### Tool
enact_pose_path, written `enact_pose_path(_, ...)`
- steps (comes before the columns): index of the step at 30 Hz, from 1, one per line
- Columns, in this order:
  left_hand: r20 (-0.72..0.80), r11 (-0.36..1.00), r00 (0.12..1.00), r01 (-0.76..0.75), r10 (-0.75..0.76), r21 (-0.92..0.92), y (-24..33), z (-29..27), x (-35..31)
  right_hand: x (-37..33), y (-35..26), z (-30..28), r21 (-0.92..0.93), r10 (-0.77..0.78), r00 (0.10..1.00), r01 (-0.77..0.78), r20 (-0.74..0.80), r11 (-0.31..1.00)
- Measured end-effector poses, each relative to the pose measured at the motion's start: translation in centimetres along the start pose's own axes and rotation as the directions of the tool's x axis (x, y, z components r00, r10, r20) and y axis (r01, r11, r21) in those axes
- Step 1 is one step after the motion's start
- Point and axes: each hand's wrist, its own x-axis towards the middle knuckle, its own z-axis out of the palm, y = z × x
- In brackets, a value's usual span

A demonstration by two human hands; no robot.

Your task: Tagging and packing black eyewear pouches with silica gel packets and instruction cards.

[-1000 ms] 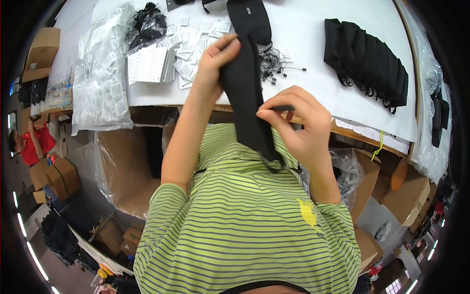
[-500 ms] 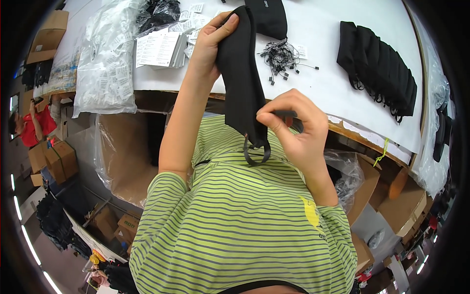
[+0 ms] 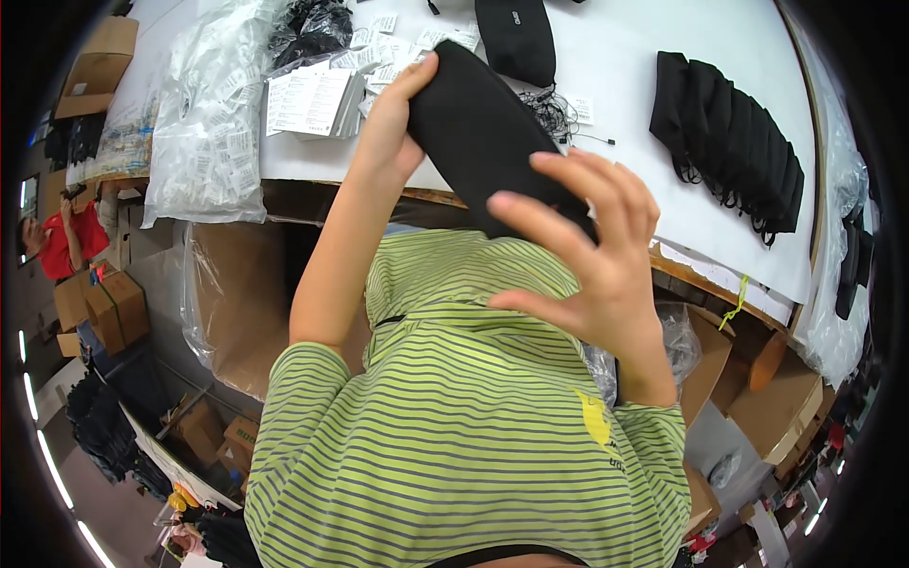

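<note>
I saw a flat, matte black fabric pouch (image 3: 483, 156), oblong, held above the white surface (image 3: 625, 76) edge. Left hand (image 3: 393, 128) fingers closed on its upper end; right hand (image 3: 592, 260) fingers spread open against its lower end.

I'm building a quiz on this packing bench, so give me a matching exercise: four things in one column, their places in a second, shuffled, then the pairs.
Things:
1. black pouch
2. stack of black pouches
3. clear bags of tags
4. cardboard box

Places:
A. far left corner
B. right side of the white table
C. between left hand and right hand
D. hanging over the table's left edge

Pairs: 1-C, 2-B, 3-D, 4-A
</note>
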Motion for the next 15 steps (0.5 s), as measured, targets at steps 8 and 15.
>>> enact_pose_path(8,0.035,0.826,0.869,0.482,-0.494,-0.291,-1.1,0.3,-5.5,0.3,4.8,1.3,-0.153,-0.215,0.975,0.204,-0.058,0.967)
enact_pose_path(15,0.431,0.816,0.885,-0.377,0.178,0.437,-0.3,-0.7,-7.7,-0.8,5.4,1.1,0.519,0.311,0.948,-0.300,0.069,0.800)
